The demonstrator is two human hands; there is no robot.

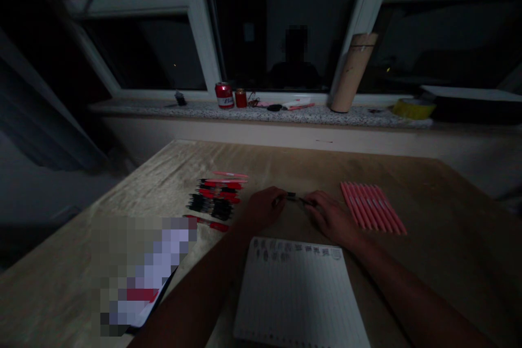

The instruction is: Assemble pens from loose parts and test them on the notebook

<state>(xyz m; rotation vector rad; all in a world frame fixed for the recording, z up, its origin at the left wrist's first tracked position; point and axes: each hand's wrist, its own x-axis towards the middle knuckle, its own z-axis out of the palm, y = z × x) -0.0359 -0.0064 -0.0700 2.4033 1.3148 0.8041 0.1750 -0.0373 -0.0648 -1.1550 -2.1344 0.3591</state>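
Note:
My left hand (265, 206) and my right hand (332, 218) face each other over the table, beyond a lined notepad (302, 293). Between their fingertips is a slim dark pen (291, 196), with a paler stretch toward the right hand. Both hands are closed on it, one at each end; whether it is in one piece is too dark to tell. Scribbled marks run along the notepad's top lines. To the left of my left hand lies a row of black and red pens (210, 206), with pink ones at its far end. A row of pink pens (373, 206) lies right of my right hand.
A blurred-out pale flat object (142, 318) lies at the table's left. Behind the table (285, 160), the windowsill bears a red can (224, 95), a small red jar (241, 98), a tall cardboard tube (354, 73) and a yellow tape roll (412, 109).

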